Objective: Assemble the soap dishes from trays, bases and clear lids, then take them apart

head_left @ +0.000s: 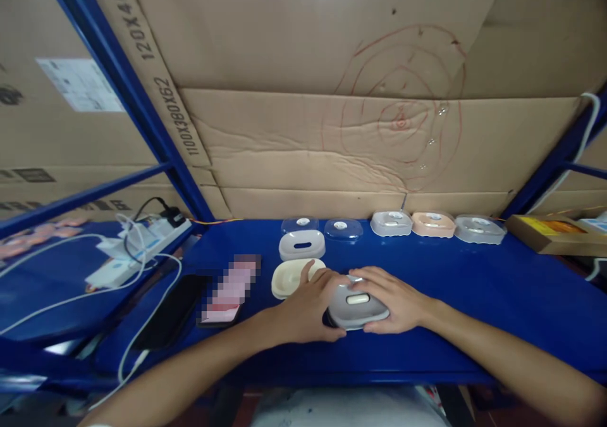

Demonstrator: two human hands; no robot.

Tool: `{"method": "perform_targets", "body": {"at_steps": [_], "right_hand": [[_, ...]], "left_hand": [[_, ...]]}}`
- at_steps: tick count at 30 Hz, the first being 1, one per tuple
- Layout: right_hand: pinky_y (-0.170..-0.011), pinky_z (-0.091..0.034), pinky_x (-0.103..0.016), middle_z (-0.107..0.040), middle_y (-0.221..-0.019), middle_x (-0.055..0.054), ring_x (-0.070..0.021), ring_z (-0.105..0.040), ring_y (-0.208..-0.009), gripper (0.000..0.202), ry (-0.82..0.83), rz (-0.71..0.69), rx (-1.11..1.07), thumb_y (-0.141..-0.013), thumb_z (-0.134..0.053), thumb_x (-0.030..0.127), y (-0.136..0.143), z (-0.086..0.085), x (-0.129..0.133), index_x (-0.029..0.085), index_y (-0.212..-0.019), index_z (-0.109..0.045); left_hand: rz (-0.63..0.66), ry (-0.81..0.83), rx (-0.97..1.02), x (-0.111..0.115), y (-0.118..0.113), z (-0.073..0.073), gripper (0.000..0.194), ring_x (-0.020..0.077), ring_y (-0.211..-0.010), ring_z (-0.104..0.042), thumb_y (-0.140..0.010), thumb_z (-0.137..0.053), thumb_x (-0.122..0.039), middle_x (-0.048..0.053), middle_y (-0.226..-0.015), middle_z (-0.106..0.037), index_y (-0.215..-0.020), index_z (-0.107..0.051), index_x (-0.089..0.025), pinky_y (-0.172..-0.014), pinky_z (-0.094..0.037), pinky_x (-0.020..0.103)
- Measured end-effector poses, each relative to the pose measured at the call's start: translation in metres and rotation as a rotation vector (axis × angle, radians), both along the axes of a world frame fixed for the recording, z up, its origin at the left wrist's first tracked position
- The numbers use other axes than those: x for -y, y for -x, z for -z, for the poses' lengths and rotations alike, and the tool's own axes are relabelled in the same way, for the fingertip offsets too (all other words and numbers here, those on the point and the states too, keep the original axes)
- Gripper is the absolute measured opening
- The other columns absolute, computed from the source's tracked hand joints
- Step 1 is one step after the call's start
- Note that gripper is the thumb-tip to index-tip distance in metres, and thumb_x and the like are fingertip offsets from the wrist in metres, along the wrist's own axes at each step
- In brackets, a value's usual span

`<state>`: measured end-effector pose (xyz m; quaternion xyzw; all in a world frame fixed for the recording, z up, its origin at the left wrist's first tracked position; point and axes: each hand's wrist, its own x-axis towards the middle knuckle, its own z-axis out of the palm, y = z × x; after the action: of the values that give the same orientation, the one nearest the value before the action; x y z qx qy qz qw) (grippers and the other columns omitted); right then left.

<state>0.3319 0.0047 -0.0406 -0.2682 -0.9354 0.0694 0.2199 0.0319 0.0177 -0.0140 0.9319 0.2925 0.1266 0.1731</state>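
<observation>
Both hands are wrapped round a grey oval plastic box [359, 311] near the table's front edge. In the middle of its top is a pale, elongated insert, and shiny clear plastic shows at its back edge. My left hand [313, 307] grips the left side, thumb at the front. From the right, my right hand [386, 297] closes on it with fingers over the top and thumb at the front. Just behind my left hand lies a cream oval tray [286, 278], partly covered by the fingers. Beyond it sits a white oval piece [302, 245] with a slot.
Two clear lids, one a clear lid [344, 229], lie at the back. Right of them stand lidded boxes in white [391, 223], peach [433, 224] and grey [480, 229]. A lit phone [232, 291], a dark phone [173, 310] and a power strip [140, 253] with cables are left. A cardboard box [559, 236] is right.
</observation>
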Motion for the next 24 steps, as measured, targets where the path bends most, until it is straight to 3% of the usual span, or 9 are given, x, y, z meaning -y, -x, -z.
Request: {"method": "perform_targets", "body": {"at_steps": [4, 8, 11, 14, 17, 20, 24], "right_hand": [[-0.125, -0.049, -0.060, -0.056, -0.166, -0.026, -0.0390, -0.057, -0.154, 0.075, -0.057, 0.012, -0.029, -0.094, -0.077, 0.070, -0.001, 0.001, -0.004, 0.021, -0.149, -0.063], [-0.125, -0.050, -0.059, -0.053, -0.169, -0.026, -0.0392, -0.055, -0.156, 0.073, -0.077, 0.026, -0.083, -0.097, -0.074, 0.069, -0.004, 0.001, -0.003, 0.022, -0.152, -0.061], [-0.123, -0.051, -0.061, -0.052, -0.169, -0.025, -0.0408, -0.054, -0.156, 0.074, -0.144, 0.026, -0.170, -0.098, -0.072, 0.068, -0.005, 0.000, -0.002, 0.023, -0.154, -0.058], [-0.124, -0.050, -0.063, -0.052, -0.169, -0.024, -0.0418, -0.056, -0.154, 0.072, -0.195, 0.055, -0.254, -0.099, -0.070, 0.067, -0.007, -0.004, -0.003, 0.025, -0.155, -0.056], [-0.123, -0.051, -0.064, -0.052, -0.168, -0.023, -0.0414, -0.054, -0.155, 0.065, -0.154, 0.246, -0.272, -0.102, -0.069, 0.063, -0.011, -0.004, -0.012, 0.027, -0.155, -0.056], [-0.120, -0.051, -0.067, -0.055, -0.164, -0.023, -0.0412, -0.055, -0.154, 0.059, -0.081, 0.453, -0.270, -0.104, -0.068, 0.059, -0.019, 0.003, -0.029, 0.026, -0.152, -0.055], [-0.116, -0.052, -0.070, -0.058, -0.158, -0.022, -0.0431, -0.059, -0.148, 0.058, -0.044, 0.503, -0.238, -0.097, -0.074, 0.056, -0.024, 0.017, -0.048, 0.025, -0.143, -0.058]], "left_hand": [[-0.017, -0.012, 0.001, -0.001, -0.001, -0.006, 0.108, 0.0454, -0.152, -0.051, -0.072, -0.102, -0.050, 0.018, -0.158, -0.058, -0.160, -0.044, -0.026, -0.134, -0.006, 0.079], [-0.057, 0.041, 0.091, 0.000, 0.001, -0.006, 0.110, 0.0455, -0.149, -0.053, -0.075, -0.098, -0.064, 0.020, -0.161, -0.056, -0.162, -0.042, -0.027, -0.130, -0.034, 0.071], [-0.123, 0.135, 0.228, 0.001, 0.003, 0.000, 0.113, 0.0446, -0.150, -0.051, -0.077, -0.097, -0.059, 0.021, -0.165, -0.051, -0.165, -0.035, -0.026, -0.126, -0.044, 0.066], [-0.127, 0.206, 0.317, 0.002, 0.004, 0.004, 0.126, 0.0438, -0.152, -0.051, -0.077, -0.097, -0.054, 0.022, -0.172, -0.042, -0.173, -0.019, -0.027, -0.127, -0.043, 0.066], [-0.139, 0.228, 0.262, 0.005, 0.003, 0.002, 0.134, 0.0454, -0.149, -0.053, -0.077, -0.096, -0.051, 0.023, -0.169, -0.046, -0.177, -0.010, -0.027, -0.127, -0.042, 0.070], [-0.096, 0.161, 0.108, 0.009, 0.000, -0.004, 0.120, 0.0473, -0.152, -0.049, -0.078, -0.096, -0.049, 0.021, -0.166, -0.051, -0.173, -0.026, -0.027, -0.129, -0.034, 0.072], [0.020, 0.020, -0.043, 0.009, -0.004, -0.006, 0.088, 0.0439, -0.151, -0.051, -0.084, -0.093, -0.047, 0.016, -0.159, -0.059, -0.158, -0.050, -0.028, -0.133, -0.021, 0.074]]}}
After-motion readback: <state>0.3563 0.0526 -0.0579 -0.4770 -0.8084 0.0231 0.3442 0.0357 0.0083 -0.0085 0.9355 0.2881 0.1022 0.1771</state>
